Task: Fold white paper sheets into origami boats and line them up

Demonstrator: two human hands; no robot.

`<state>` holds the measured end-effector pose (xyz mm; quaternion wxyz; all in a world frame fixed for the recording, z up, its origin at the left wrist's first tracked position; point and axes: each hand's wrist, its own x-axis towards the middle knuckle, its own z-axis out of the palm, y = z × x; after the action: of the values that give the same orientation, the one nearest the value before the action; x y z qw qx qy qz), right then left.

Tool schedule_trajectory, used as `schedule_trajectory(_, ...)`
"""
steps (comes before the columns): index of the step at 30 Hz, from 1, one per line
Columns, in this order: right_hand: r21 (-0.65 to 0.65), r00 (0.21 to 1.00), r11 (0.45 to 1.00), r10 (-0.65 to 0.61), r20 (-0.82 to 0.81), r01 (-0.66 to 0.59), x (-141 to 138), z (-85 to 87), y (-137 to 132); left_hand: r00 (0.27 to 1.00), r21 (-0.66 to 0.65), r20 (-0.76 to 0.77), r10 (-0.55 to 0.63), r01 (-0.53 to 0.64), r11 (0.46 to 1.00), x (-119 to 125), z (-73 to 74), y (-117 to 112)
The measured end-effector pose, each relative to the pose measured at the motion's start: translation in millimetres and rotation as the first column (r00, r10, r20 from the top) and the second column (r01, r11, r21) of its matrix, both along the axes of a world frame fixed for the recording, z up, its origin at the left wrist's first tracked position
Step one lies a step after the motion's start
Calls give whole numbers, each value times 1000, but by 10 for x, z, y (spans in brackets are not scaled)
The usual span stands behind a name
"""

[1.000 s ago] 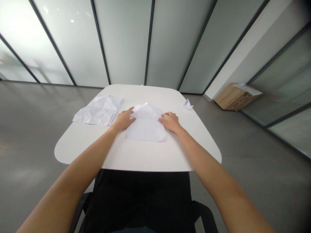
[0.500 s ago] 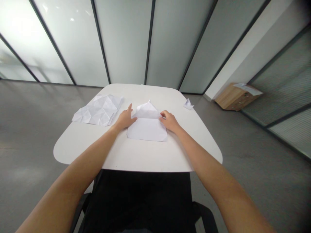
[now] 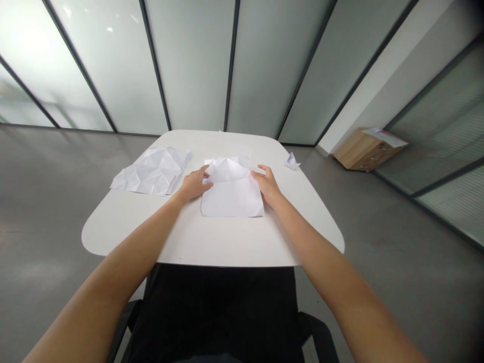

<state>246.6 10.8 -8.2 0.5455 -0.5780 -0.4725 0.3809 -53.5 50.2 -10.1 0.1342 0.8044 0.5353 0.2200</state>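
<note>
A creased sheet of white paper [image 3: 232, 199] lies in front of me, its far part crinkled and spread out, with a fold line across its middle. At its left edge is my left hand [image 3: 194, 184], thumb and fingers apart, the thumb tip touching the paper. My right hand [image 3: 267, 184] is at the opposite edge, its thumb and index finger spread, the thumb tip by the paper. The other fingers of the right hand are partly hidden. Neither hand shows a grip on the sheet.
A heavily creased paper sheet [image 3: 155, 171] lies on the left of the white table [image 3: 227, 244]. A small folded paper piece [image 3: 292, 162] sits near the right edge. Beyond the table are frosted glass panels [image 3: 192, 65] and a wooden cabinet [image 3: 359, 148].
The peaked far flap of the paper has come down and spread flatter. My right hand has loosened its pinch and opened its fingers. The paper has shifted slightly right.
</note>
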Motion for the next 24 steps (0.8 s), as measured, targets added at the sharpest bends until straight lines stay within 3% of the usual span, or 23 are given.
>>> schedule_trajectory(8, 71, 997, 997, 0, -73, 5, 55, 3, 40, 1000, -35, 13, 8, -7, 999, 11, 22, -39)
schedule_trajectory(12, 128, 993, 992, -8, -115, 23, 112, 5, 75, 992, -72, 128, 5, 4, 997, 17, 15, -33)
schedule_trajectory(16, 189, 957, 982, 81, -279, -28, 128, 30, 79, 961, -125, 277, 17, 19, 992, 11, 26, -36)
schedule_trajectory(19, 201, 918, 977, 141, -371, -69, 98, 52, 56, 876, -219, 481, 35, 81, 972, 2, 50, -46)
schedule_trajectory(24, 176, 920, 981, 145, -364, -84, 57, 31, 21, 618, -265, 779, 106, 171, 949, 16, 94, -64)
